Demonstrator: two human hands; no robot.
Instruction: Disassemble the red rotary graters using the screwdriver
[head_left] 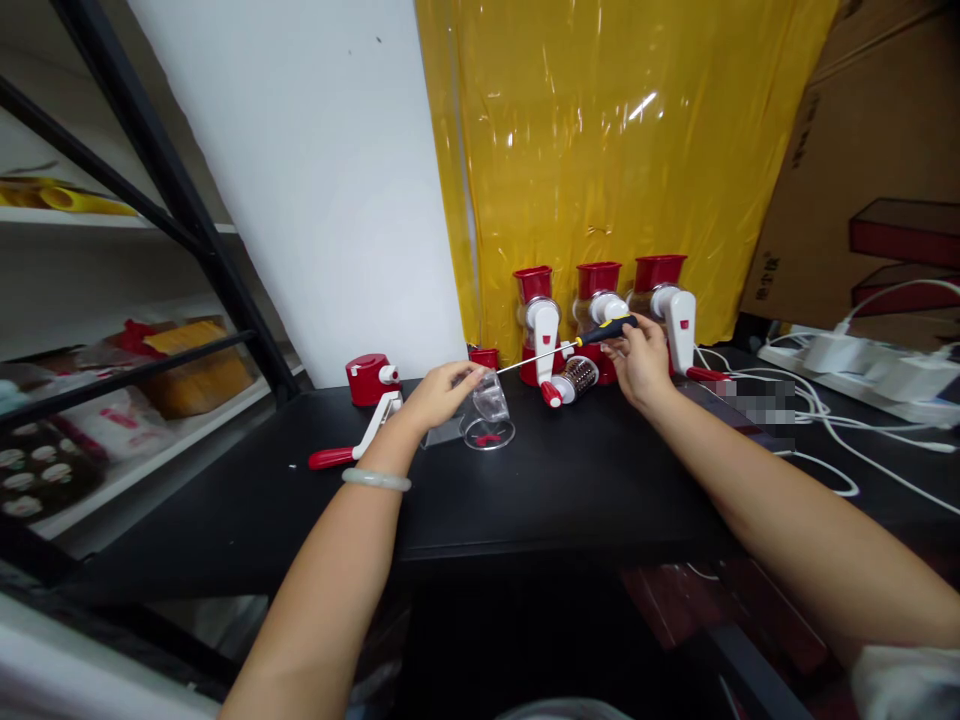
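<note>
My right hand [637, 362] is closed round the dark blue and yellow handle of a screwdriver [540, 354]. Its long metal shaft points left, towards my left hand [444, 392]. The fingers of that hand are closed on a clear plastic part [491, 400] close to the shaft's tip; exactly where the tip rests is hidden. Below the part, a clear round piece [487, 434] with a red mark is on the black table. Left of my left hand stands a red grater base [369, 380], with a white crank [375, 425] and its red handle beside it. A metal grating drum [579, 378] lies below the screwdriver.
Three red and white rotary graters [534, 320] stand along the back, before a yellow plastic sheet [600, 150]. White cables and a power strip [885, 375] occupy the right side. A cardboard box [847, 150] stands behind them. On the left is a shelf rack [172, 435] with bags.
</note>
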